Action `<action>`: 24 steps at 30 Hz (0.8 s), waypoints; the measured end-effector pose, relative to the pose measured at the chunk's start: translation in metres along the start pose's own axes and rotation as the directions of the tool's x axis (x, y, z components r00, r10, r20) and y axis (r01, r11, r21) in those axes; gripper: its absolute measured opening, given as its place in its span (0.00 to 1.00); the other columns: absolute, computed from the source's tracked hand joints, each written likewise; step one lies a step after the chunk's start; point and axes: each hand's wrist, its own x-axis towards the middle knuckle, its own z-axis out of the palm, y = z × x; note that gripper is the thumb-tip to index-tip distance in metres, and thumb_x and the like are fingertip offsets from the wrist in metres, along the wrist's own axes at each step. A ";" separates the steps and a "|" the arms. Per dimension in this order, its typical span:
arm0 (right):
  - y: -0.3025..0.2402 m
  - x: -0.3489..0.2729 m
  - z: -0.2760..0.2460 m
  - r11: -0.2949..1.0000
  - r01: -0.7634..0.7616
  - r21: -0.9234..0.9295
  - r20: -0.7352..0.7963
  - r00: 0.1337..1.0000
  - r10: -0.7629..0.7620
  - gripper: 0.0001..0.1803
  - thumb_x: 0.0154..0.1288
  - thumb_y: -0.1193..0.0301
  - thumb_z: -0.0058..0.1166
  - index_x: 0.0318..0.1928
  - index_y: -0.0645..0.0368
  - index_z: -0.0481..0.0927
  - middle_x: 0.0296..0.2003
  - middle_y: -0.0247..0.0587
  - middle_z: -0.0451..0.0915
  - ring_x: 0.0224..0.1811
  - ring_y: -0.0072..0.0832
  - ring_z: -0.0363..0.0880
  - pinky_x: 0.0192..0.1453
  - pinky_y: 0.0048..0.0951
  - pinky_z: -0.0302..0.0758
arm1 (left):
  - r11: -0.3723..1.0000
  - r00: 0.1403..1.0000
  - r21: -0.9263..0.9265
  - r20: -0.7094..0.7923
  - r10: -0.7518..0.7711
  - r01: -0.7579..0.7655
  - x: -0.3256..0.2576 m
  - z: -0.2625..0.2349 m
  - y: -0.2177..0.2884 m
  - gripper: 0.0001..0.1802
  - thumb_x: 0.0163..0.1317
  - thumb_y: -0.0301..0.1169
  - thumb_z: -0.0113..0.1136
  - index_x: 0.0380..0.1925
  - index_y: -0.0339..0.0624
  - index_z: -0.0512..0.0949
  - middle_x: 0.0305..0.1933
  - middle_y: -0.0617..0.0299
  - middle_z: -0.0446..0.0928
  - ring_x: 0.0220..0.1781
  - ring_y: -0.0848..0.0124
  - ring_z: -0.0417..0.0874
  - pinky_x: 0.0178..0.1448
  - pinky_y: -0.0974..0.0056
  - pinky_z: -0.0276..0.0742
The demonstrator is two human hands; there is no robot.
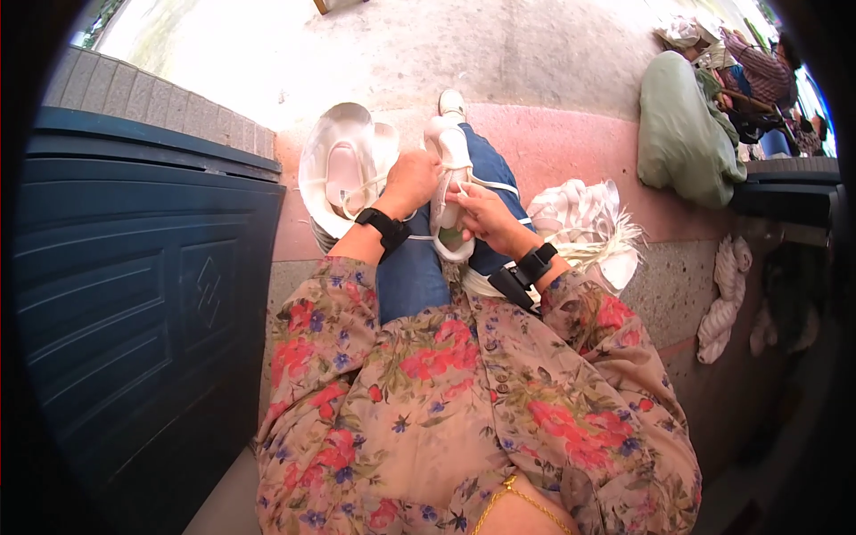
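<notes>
**Shoe on the knee, both hands at the laces**

Seated view, looking down past a floral blouse (464,410) to a jeans-clad knee (419,276). White shoe (450,192) resting lengthwise on the knee, probably for steady support; long axis running away from the body, though toe and heel ends hard to tell apart. Left hand (410,181) closed around the shoe's left side, fingers clenched on it, apparently as a brace. Right hand (481,214) on the right side, fingers pinching a white lace (501,185) stretched across the thigh. Black bands on both wrists. Second shoe (343,174) lying in a pale round hat (314,152) on the floor, just left of the knee. Heap of white shoes (584,218) to the right; blue panel (134,267) at far left.
</notes>
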 end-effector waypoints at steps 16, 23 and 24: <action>0.002 0.015 -0.011 0.875 0.154 -0.459 -0.270 0.914 -0.302 0.13 0.60 0.68 0.45 0.35 0.66 0.75 0.26 0.41 0.78 0.22 0.24 0.73 0.23 0.25 0.70 | 0.905 0.964 0.360 -0.054 0.261 -0.225 -0.014 -0.004 0.021 0.12 0.51 0.38 0.58 0.23 0.41 0.73 0.26 0.56 0.74 0.34 0.60 0.76 0.33 0.60 0.72; -0.002 0.041 -0.012 0.596 0.212 -0.774 -0.175 0.834 -0.524 0.12 0.52 0.66 0.49 0.27 0.63 0.79 0.25 0.53 0.78 0.31 0.44 0.78 0.36 0.36 0.73 | 0.830 0.970 0.504 0.152 0.188 -0.240 -0.011 -0.015 0.039 0.14 0.51 0.38 0.56 0.28 0.37 0.72 0.31 0.56 0.75 0.37 0.60 0.76 0.36 0.59 0.75; -0.004 0.041 -0.008 0.570 0.165 -0.805 -0.189 0.839 -0.510 0.12 0.52 0.66 0.50 0.27 0.62 0.79 0.25 0.52 0.78 0.31 0.44 0.78 0.35 0.37 0.73 | 0.811 0.975 0.548 0.190 0.118 -0.205 -0.010 -0.014 0.039 0.12 0.51 0.35 0.54 0.29 0.37 0.73 0.32 0.55 0.76 0.38 0.60 0.76 0.37 0.59 0.75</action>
